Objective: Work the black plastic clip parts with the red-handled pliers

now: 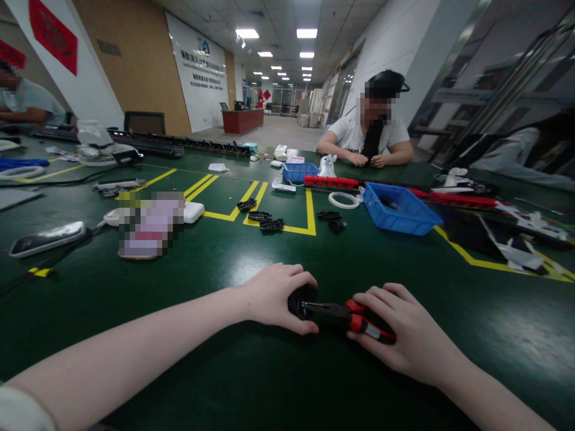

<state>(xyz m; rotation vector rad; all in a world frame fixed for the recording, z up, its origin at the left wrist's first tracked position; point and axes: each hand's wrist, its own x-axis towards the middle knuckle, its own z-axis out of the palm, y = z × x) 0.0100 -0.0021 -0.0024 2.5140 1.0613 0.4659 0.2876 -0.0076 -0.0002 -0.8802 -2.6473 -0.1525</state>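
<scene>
My left hand is curled around a small black part and holds it down on the green table. My right hand grips the red handles of a pair of pliers. The dark jaws of the pliers reach left into the black part. Both hands rest low on the table near its front edge. Most of the black part is hidden under my left fingers.
Several loose black parts lie on the yellow floor-style markings ahead. A blue bin stands at the right, with a smaller blue bin and a white ring behind. A person sits opposite.
</scene>
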